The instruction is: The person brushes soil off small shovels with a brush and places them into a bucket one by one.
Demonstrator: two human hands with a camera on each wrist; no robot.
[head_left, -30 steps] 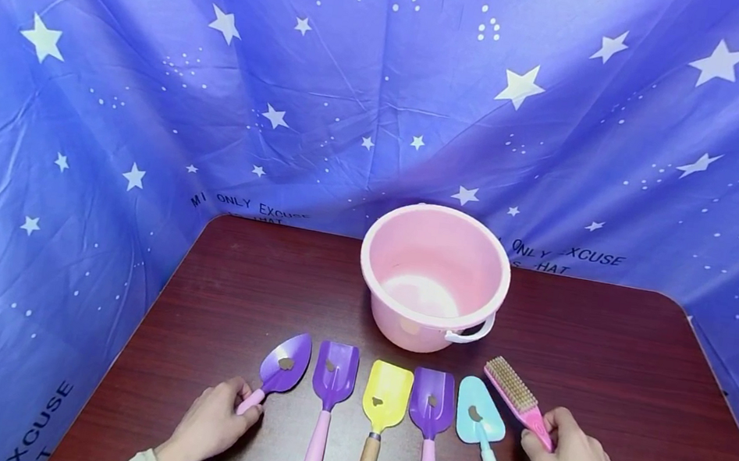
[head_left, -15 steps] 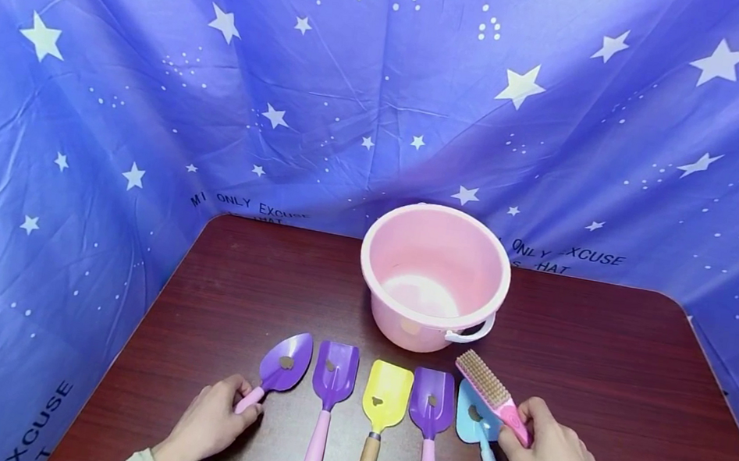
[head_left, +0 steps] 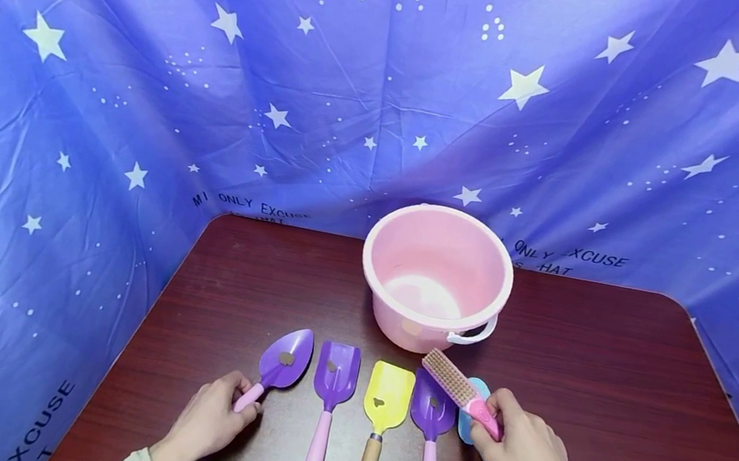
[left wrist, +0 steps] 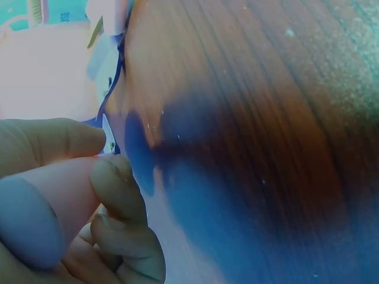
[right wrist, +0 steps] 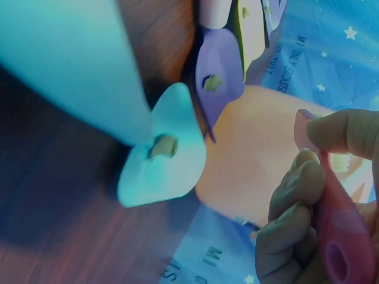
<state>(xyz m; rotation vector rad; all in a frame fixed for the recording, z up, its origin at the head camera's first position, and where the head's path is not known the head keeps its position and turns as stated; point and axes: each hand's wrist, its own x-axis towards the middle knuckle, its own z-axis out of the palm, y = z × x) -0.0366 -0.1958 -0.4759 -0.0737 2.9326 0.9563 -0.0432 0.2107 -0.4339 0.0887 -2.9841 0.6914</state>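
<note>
My left hand (head_left: pixel 208 419) grips the pink handle of a purple pointed trowel (head_left: pixel 285 359) at the left end of a row of small garden tools. Its handle end (left wrist: pixel 32 225) shows large in the left wrist view. In my right hand (head_left: pixel 526 453) is a pink scrubbing brush (head_left: pixel 455 380), pinched by the handle with bristles facing up. The brush passes over a purple square shovel (head_left: pixel 432 420) and a light blue shovel (head_left: pixel 465 429), partly hiding both. In the right wrist view the blue shovel's blade (right wrist: pixel 183 160) lies beside the hand.
A pink bucket (head_left: pixel 376 306) with a white handle stands behind the tools. Another purple shovel (head_left: pixel 334 383) and a yellow shovel (head_left: pixel 389 391) with a wooden handle lie mid-row on the dark wooden table (head_left: pixel 263 279). A starry blue cloth (head_left: pixel 331 99) hangs around the table.
My right hand has carried the brush leftward, from beside the light blue shovel to over it and the purple shovel. My left hand has barely moved, still holding the trowel.
</note>
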